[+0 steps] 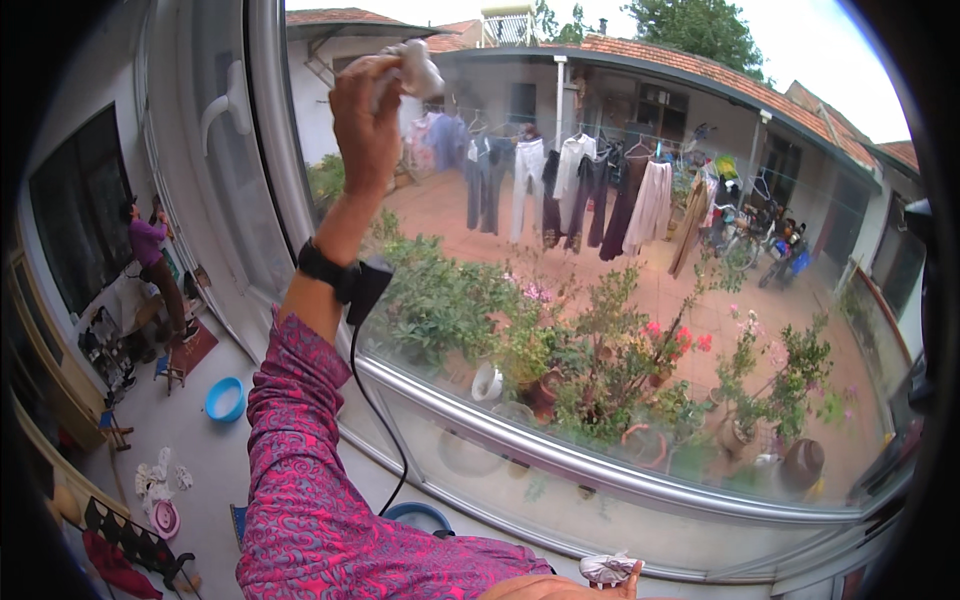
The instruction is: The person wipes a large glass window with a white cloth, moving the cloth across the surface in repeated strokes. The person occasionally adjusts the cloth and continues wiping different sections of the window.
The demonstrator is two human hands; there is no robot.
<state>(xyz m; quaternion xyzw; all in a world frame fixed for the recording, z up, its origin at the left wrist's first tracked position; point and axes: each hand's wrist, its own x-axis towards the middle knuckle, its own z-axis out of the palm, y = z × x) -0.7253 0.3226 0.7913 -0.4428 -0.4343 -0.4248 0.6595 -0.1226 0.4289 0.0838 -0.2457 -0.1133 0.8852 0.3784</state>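
Observation:
My left hand (366,118) is raised high at the large window, its fingers closed around a crumpled whitish cloth (418,72). The cloth is at the upper left part of the window glass (470,290), which looks hazy in places. A black band with a small dark device (368,288) sits on the left wrist, and a black cable hangs from it. Low at the bottom edge, my right hand (630,582) shows only in part. It has a bunched white cloth (606,568) in its grip, beside the lower window frame.
A window handle (228,108) juts out at the left. Below are a light blue basin (226,399), another blue basin (420,516) and a pink basin (165,518). A person in purple (150,245) stands by another window. Outside, hanging laundry (575,185) and potted plants (600,370) show through the glass.

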